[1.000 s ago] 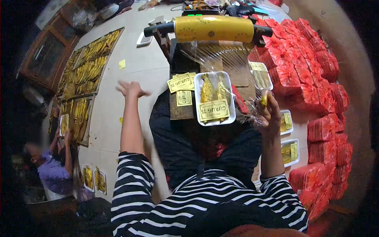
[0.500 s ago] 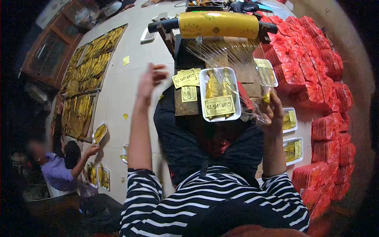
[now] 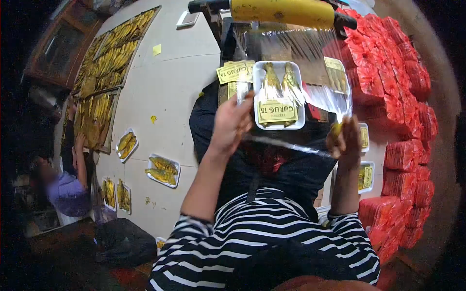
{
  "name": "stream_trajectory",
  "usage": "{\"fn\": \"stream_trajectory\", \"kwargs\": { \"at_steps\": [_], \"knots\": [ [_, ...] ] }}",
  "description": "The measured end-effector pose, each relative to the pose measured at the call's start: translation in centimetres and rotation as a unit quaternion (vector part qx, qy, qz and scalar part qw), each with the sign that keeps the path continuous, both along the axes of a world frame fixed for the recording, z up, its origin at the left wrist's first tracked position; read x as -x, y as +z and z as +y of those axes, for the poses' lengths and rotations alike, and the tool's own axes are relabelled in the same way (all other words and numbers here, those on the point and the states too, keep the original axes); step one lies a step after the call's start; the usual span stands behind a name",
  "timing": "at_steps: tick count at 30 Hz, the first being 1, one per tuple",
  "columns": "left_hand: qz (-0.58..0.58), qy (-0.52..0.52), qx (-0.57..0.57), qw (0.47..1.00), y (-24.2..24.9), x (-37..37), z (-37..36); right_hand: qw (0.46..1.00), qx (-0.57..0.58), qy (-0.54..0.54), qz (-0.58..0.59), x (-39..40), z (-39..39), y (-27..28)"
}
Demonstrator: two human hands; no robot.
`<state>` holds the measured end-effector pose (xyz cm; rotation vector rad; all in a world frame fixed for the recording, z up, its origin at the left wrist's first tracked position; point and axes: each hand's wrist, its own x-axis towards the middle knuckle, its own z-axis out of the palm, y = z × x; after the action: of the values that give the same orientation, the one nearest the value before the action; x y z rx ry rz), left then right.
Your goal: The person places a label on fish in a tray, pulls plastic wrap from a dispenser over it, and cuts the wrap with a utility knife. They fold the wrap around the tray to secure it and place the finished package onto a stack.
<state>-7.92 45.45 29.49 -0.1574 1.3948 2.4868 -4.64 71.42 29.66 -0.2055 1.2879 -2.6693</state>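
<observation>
In front of me a white foam tray (image 3: 259, 116) holds golden-brown fish, with a yellow "CURUG 75" label (image 3: 277, 111) across it. Clear plastic wrap (image 3: 318, 97) stretches over the tray from a yellow roll (image 3: 284, 12). My left hand (image 3: 230, 123) is closed on the wrap's left edge beside the tray. On the other side, my right hand (image 3: 345, 138) pinches the wrap's right corner; its fingers are partly shadowed. The wrap's loose front edge runs between both hands. Spare labels (image 3: 233, 72) lie left of the tray, and another labelled tray (image 3: 336, 77) is behind the wrap.
Red-wrapped packs (image 3: 388, 97) are stacked at the right. Racks of fish (image 3: 109, 68) lie on the floor at left, where another person (image 3: 70, 189) reaches toward them. Filled trays (image 3: 162, 170) sit on the tiles. A labelled tray (image 3: 366, 177) lies right of my arm.
My left hand has come in from the left and taken the wrap's edge. The wrap is now spread over the tray. The other person has let go of a tray. My view has shifted.
</observation>
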Motion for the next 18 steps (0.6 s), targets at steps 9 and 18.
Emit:
{"fn": "stream_trajectory", "kwargs": {
  "at_steps": [9, 18],
  "knots": [
    [0.14, 0.301, 0.386, 0.861, -10.2, -6.4, 0.7, 0.923, -0.375, 0.041, -0.071, -1.6, 3.8, -9.7],
    [0.067, 0.19, 0.22, 0.954, -8.1, -4.2, 3.9, 0.935, -0.306, 0.039, -0.174, -0.5, 2.3, -10.3]
  ]
}}
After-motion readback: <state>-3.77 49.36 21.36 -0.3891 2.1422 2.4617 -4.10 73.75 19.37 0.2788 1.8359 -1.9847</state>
